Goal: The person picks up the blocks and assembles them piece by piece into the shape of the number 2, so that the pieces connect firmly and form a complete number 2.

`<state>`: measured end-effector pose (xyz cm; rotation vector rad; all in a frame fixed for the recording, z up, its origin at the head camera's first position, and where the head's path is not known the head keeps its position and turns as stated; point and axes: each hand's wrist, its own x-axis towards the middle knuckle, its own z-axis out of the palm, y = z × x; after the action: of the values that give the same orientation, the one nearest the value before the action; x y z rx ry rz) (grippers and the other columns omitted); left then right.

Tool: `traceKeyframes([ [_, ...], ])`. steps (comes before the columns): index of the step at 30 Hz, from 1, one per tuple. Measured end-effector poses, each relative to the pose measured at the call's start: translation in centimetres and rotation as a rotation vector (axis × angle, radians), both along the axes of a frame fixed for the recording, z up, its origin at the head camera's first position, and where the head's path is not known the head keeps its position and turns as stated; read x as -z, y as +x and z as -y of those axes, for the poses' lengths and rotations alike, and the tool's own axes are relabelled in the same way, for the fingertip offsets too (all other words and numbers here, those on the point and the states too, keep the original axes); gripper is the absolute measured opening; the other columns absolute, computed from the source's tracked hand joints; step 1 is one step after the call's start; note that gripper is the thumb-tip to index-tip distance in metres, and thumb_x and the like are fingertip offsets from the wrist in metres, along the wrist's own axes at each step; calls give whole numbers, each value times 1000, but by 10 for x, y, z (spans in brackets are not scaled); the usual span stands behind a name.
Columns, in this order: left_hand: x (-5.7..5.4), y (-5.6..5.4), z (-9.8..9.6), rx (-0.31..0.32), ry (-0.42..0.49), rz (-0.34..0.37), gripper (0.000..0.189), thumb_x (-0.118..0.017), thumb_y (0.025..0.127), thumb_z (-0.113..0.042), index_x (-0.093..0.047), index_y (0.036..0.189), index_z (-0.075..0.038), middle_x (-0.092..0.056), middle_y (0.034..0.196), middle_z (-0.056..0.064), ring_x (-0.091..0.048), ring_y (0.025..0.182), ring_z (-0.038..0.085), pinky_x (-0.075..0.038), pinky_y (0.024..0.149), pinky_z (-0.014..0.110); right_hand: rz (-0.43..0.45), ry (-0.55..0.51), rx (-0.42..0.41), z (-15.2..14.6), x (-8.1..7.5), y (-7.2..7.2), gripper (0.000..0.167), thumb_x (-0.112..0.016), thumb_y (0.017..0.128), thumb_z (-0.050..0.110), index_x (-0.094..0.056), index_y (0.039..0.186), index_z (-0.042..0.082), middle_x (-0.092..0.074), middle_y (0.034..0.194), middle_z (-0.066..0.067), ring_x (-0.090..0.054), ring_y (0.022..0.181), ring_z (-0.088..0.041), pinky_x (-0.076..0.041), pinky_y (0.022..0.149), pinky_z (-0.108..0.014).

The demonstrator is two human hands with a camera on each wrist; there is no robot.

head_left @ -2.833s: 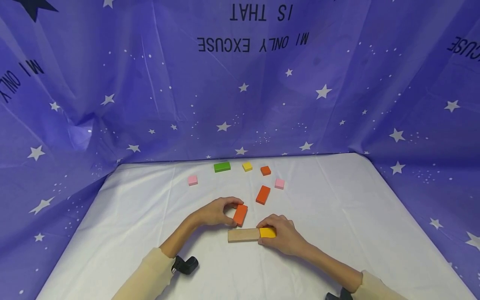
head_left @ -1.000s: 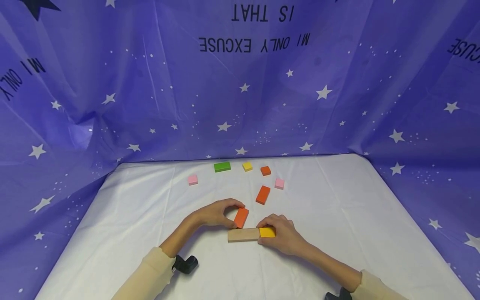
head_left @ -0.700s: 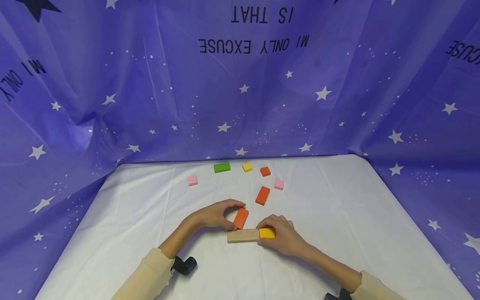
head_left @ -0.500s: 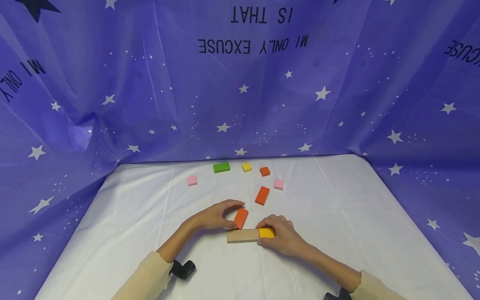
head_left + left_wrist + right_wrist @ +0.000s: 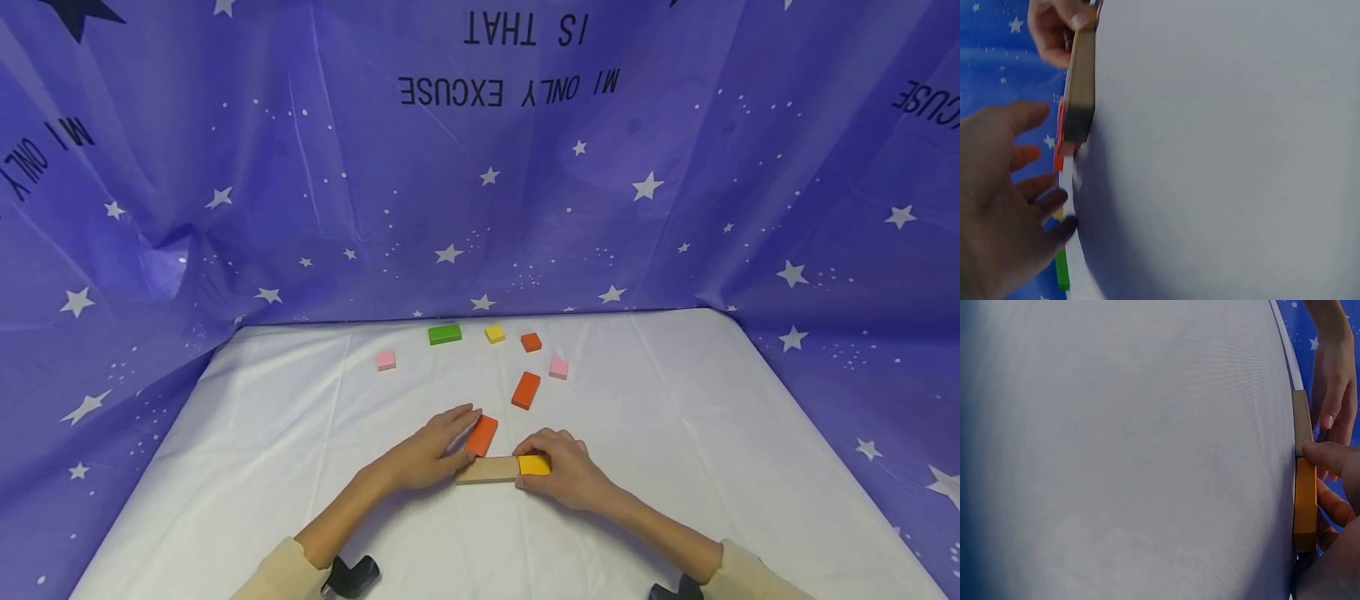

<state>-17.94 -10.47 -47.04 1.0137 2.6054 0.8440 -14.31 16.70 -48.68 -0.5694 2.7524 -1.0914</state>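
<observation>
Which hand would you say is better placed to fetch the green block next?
Left, probably: the left hand is nearer the green block, its fingers open and gripping nothing, while the right hand holds the nearer yellow block against the plain wooden block.

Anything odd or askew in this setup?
Black lettering on the purple star-print backdrop reads upside down. The orange rectangular block by the left hand lies slanted to the tan rectangular wooden block. No visible spills or damage.
</observation>
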Motion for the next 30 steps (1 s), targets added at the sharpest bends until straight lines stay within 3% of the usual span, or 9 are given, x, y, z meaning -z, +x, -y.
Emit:
traceKeyframes([
  [5,-4,19,-5,14,-95,-197,55,-55,103,-26,-42,151,-3,-36,156,16,-37,141,33,-33,113,48,-4,3,-1,0,1,0,25,-83,81,32,-70,101,28,-62,102,14,-49,96,-15,-31,77,-37],
  [13,-9,39,-11,82,-243,-384,53,-53,104,-27,-42,151,-5,-40,155,12,-37,142,26,-36,111,50,-21,-12,-1,-1,2,1,24,-83,81,32,-70,100,30,-62,102,17,-49,97,-15,-31,78,-37],
  [17,-8,44,-15,81,-230,-477,46,-56,102,-22,-52,145,-4,-48,149,9,-44,137,21,-41,107,48,-32,-18,-6,-1,2,1,24,-84,80,31,-70,100,29,-63,102,15,-49,95,-15,-31,78,-37],
  [20,-5,45,-16,89,-205,-529,43,-61,99,-16,-56,141,-3,-52,146,9,-48,133,20,-45,105,45,-31,-18,-5,-1,1,1,24,-83,80,30,-70,100,29,-63,102,15,-49,95,-15,-31,78,-37],
  [24,-2,47,-17,109,-246,-579,45,-66,95,-11,-57,139,-3,-53,144,10,-50,133,21,-46,104,42,-28,-17,-4,-1,1,1,24,-83,80,30,-69,100,30,-63,101,14,-49,95,-15,-31,78,-37],
  [30,0,49,-18,110,-294,-579,44,-64,96,-9,-57,139,-4,-53,145,9,-48,134,21,-43,107,39,-24,-28,-8,-1,2,2,24,-83,81,29,-69,100,29,-63,102,13,-48,93,-14,-31,78,-37],
])
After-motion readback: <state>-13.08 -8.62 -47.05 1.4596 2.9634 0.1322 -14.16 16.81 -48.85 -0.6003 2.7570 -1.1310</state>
